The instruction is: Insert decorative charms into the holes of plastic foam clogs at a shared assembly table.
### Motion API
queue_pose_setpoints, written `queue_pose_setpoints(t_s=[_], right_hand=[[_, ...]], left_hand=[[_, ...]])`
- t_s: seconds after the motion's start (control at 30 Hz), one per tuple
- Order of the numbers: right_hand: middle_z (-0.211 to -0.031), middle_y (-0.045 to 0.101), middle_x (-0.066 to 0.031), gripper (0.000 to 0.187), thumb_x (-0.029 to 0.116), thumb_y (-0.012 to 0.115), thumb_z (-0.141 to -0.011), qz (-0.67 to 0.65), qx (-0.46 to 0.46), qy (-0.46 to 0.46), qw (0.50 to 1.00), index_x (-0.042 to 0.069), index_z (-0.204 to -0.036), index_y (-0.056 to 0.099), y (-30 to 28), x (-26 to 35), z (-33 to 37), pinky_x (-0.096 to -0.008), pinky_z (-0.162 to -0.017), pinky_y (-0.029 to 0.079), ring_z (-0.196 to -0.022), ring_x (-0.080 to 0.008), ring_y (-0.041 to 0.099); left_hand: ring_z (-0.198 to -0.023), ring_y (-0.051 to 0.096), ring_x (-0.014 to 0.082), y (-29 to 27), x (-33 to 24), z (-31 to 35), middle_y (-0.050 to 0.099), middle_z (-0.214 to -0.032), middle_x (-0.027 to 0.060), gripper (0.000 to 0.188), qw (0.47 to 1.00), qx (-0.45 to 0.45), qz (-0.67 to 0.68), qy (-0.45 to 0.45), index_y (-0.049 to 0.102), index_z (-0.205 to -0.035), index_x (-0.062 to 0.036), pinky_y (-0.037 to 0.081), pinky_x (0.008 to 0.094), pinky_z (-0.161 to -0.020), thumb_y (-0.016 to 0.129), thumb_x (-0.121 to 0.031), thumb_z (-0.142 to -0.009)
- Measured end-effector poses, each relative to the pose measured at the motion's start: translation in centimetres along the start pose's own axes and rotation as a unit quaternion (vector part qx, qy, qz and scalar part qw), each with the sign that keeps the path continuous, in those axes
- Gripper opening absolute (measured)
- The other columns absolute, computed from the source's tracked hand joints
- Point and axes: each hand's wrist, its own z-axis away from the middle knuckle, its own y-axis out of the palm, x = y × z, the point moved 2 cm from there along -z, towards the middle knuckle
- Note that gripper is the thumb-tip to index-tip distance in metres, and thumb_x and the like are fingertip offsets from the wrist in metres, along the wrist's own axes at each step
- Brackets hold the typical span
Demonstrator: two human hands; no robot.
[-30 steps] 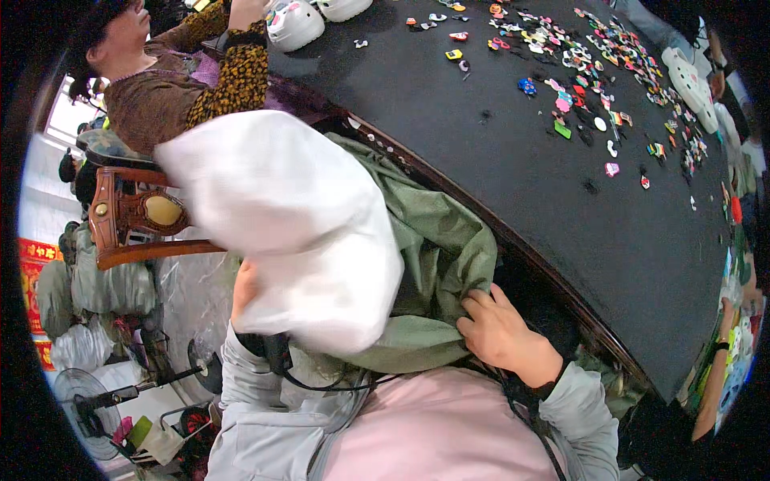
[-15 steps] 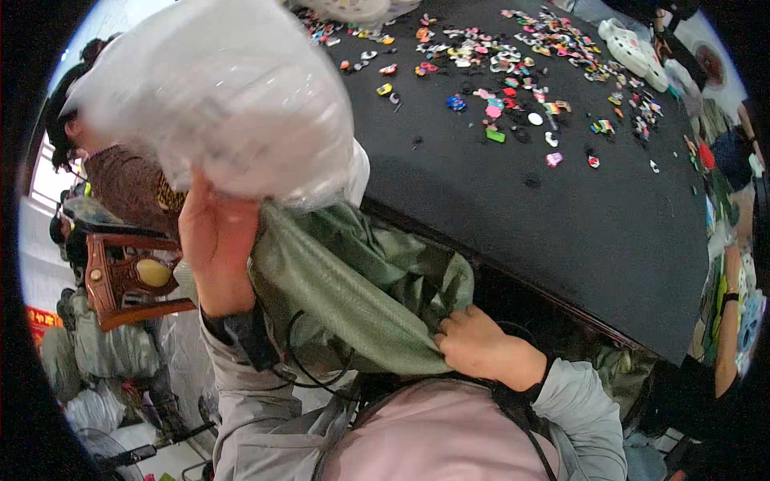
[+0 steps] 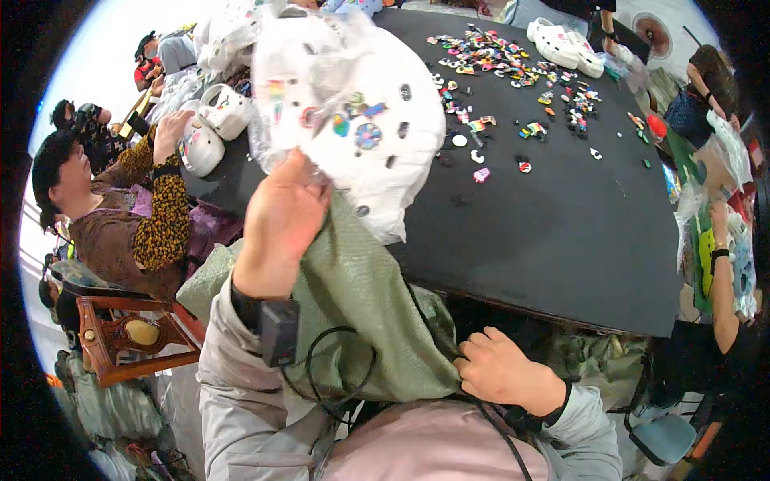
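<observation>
My left hand [image 3: 279,215] is closed on the lower edge of a clear plastic bag [image 3: 265,136]. In the bag is a white clog [image 3: 381,84] with round holes and several colourful charms on it. Below it hangs a green woven sack [image 3: 353,297], its upper edge close to my left fingers. My right hand [image 3: 507,370] has its fingers curled round the sack's right edge, in front of the table. What lies inside the sack is hidden.
Many small shoe charms [image 3: 489,56] lie spread over the black table [image 3: 545,232]. A white pair of clogs [image 3: 561,48] stands at the far side. On the left, a co-worker [image 3: 120,200] touches white clogs [image 3: 202,144]. A wooden chair [image 3: 136,337] stands at left; another person's forearm [image 3: 724,280] is at right.
The bagged clog has swung rightward over the table, and its charms now show. My left hand has moved right with it. My right hand keeps its grip on the sack, slightly lower.
</observation>
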Motion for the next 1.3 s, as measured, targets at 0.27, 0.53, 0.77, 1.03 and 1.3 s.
queue_pose_setpoints(t_s=[0.27, 0.53, 0.77, 1.03, 1.3], right_hand=[[-0.078, 0.056, -0.009, 0.017, 0.023, 0.065, -0.071, -0.054, -0.029, 0.027, 0.998, 0.007, -0.075, 0.062, 0.2, -1.0, 2.4, -0.04, -0.075, 0.044, -0.08, -0.0277, 0.057], [-0.072, 0.054, -0.0071, 0.017, 0.018, 0.065, -0.07, -0.113, -0.186, -0.004, 0.976, 0.009, -0.071, 0.051, 0.6, -1.5, 3.2, -0.0373, -0.06, 0.047, -0.063, -0.0252, 0.059], [-0.081, 0.057, -0.007, 0.022, 0.019, 0.067, -0.067, -0.076, -0.22, -0.114, 0.966, 0.007, -0.075, 0.05, -3.3, 3.7, -0.5, -0.0315, -0.061, 0.048, -0.07, -0.0221, 0.06], [-0.125, 0.052, -0.0205, 0.093, 0.033, 0.081, -0.061, -0.062, -0.225, 0.185, 0.955, 0.004, -0.138, 0.037, -2.3, 2.8, 3.9, -0.0495, -0.093, 0.043, -0.113, -0.0358, 0.052], [-0.097, 0.065, -0.0166, 0.048, 0.009, 0.068, -0.068, -0.005, -0.311, 0.38, 0.871, 0.005, -0.115, 0.055, -2.7, 3.7, 11.7, -0.043, -0.076, 0.052, -0.088, -0.035, 0.064]], left_hand=[[-0.116, 0.053, 0.0226, 0.1, 0.4, 2.4, 0.053, -0.129, 0.0112, 0.04, 0.918, 0.018, -0.368, 0.146, 0.045, -0.13, -0.0055, 0.044, 0.0337, -0.092, 0.058, -0.013, -0.093], [-0.119, 0.047, 0.0351, -12.9, 2.5, 13.6, 0.049, -0.128, 0.0217, 0.076, 0.667, 0.069, -0.737, 0.088, 0.05, -0.126, 0.0002, 0.037, 0.0428, -0.102, 0.082, -0.024, -0.061], [-0.133, 0.033, 0.035, -12.7, 20.5, 15.5, 0.043, -0.141, 0.016, 0.072, 0.676, 0.454, -0.528, -0.241, 0.046, -0.137, -0.0087, 0.023, 0.041, -0.113, 0.077, -0.028, -0.075], [-0.134, 0.036, 0.0253, -0.6, 18.6, 11.9, 0.039, -0.146, 0.0103, 0.058, 0.663, 0.623, -0.411, 0.061, 0.04, -0.141, -0.0088, 0.025, 0.0393, -0.114, 0.061, -0.027, -0.09], [-0.106, 0.059, 0.0308, 13.1, 13.2, 8.7, 0.062, -0.113, 0.0164, 0.043, 0.536, 0.693, -0.468, 0.113, 0.058, -0.117, -0.0009, 0.046, 0.0374, -0.093, 0.07, -0.011, -0.076]])
